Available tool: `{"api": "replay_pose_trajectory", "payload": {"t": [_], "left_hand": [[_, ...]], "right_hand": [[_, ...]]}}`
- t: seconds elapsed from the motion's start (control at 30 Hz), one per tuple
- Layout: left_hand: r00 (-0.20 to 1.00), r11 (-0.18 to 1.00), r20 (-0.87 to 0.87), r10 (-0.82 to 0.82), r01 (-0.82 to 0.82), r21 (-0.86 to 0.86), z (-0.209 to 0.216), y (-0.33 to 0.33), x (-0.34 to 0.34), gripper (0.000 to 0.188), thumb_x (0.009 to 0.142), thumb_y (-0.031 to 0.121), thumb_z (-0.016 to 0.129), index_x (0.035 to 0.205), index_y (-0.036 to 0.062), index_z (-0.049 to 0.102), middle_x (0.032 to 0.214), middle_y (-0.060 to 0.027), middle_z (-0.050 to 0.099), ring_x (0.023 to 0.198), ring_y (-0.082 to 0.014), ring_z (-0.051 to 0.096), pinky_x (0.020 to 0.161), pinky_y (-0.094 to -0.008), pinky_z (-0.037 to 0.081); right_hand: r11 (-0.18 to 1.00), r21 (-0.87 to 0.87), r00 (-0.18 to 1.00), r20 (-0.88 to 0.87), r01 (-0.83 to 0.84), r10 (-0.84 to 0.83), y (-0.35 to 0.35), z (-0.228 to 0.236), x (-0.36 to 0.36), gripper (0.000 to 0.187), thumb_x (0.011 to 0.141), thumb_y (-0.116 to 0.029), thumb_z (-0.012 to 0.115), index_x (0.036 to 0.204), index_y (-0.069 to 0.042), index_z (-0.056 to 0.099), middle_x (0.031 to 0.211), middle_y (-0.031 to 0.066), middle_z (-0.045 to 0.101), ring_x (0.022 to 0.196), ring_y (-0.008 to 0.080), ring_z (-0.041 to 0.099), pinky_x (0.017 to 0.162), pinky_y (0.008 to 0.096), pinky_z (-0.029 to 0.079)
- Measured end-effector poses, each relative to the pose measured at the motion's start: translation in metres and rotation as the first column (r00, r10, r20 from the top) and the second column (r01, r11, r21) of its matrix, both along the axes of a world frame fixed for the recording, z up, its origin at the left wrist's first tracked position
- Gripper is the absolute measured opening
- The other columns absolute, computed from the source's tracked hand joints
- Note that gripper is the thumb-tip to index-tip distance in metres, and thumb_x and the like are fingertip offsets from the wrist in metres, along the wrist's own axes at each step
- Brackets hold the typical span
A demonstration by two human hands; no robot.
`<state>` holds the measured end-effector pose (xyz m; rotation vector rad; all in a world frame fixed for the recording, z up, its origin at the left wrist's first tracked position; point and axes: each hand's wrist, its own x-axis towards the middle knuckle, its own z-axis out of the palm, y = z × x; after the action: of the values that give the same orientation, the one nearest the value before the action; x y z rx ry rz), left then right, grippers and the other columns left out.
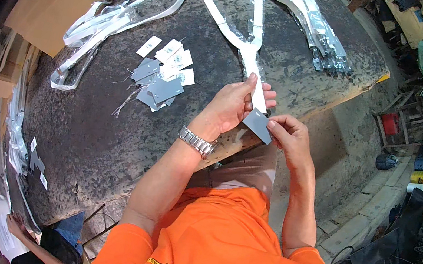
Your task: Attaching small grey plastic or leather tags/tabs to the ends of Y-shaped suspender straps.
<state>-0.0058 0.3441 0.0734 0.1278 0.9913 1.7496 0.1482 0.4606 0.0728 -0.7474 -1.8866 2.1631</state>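
Note:
A white Y-shaped strap [248, 55], wrapped partly in clear plastic, stretches from the far side of the dark table toward me. My left hand [229, 102] is closed round its near end, thumb on top and fingers underneath. Just in front of that end, my right hand [291, 138] pinches a grey card tag [258, 125] by its right edge. The tag lies against the end of the strap; whether it is fastened there, I cannot tell. Left of my hands is a loose pile of grey tags [166, 90] and white tags [180, 59], with thin strings.
More plastic-wrapped white straps lie at the far left [95, 30] and far right [310, 18] of the table [95, 142]. Cardboard [44, 8] stands beyond the left edge. Another person's hand [17, 226] is at lower left. A wooden stool [396, 124] stands to the right.

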Motion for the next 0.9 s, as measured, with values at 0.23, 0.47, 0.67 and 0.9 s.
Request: {"api": "replay_pose_trajectory", "payload": {"t": [0.23, 0.47, 0.67, 0.9], "left_hand": [[0.999, 0.997, -0.006, 0.053, -0.053, 0.054, -0.001, -0.002, 0.002, 0.042, 0.103, 0.025, 0.049, 0.129, -0.0081, 0.049, 0.127, -0.0212, 0.059, 0.114, -0.0269, 0.062, 0.097, -0.0384, 0.052], [0.996, 0.996, 0.083, 0.038, -0.044, 0.073, -0.001, -0.002, 0.001, 0.039, 0.102, 0.022, 0.051, 0.128, -0.0074, 0.051, 0.127, -0.0204, 0.059, 0.116, -0.0277, 0.061, 0.099, -0.0392, 0.051], [0.999, 0.995, 0.044, 0.031, -0.035, 0.090, -0.003, -0.002, 0.003, 0.039, 0.103, 0.024, 0.049, 0.128, -0.0059, 0.051, 0.128, -0.0198, 0.059, 0.118, -0.0282, 0.060, 0.099, -0.0403, 0.051], [0.995, 0.992, 0.100, 0.001, -0.014, 0.128, -0.009, -0.008, 0.000, 0.039, 0.102, 0.025, 0.050, 0.132, -0.0005, 0.049, 0.131, -0.0158, 0.059, 0.118, -0.0276, 0.060, 0.101, -0.0420, 0.048]], "right_hand": [[0.998, 0.041, 0.998, -0.016, -0.053, 0.053, 0.000, -0.005, 0.001, 0.011, 0.090, -0.012, 0.068, 0.093, -0.002, 0.071, 0.076, -0.0037, 0.061, 0.064, 0.0041, 0.050, 0.057, 0.0208, 0.039], [0.999, -0.014, 0.999, -0.004, -0.050, 0.050, 0.001, 0.004, 0.002, 0.011, 0.091, -0.013, 0.067, 0.093, -0.002, 0.069, 0.075, -0.0035, 0.060, 0.064, 0.0037, 0.049, 0.057, 0.0208, 0.038], [1.000, 0.001, 1.000, -0.012, -0.019, 0.019, 0.003, 0.001, 0.002, 0.011, 0.092, -0.013, 0.066, 0.094, -0.002, 0.068, 0.076, -0.0037, 0.060, 0.063, 0.0036, 0.049, 0.057, 0.0202, 0.039], [0.995, 0.008, 0.995, 0.021, 0.101, -0.101, 0.001, -0.001, 0.001, 0.011, 0.093, -0.013, 0.065, 0.096, -0.003, 0.068, 0.076, -0.0027, 0.061, 0.063, 0.0034, 0.052, 0.055, 0.0192, 0.041]]}}
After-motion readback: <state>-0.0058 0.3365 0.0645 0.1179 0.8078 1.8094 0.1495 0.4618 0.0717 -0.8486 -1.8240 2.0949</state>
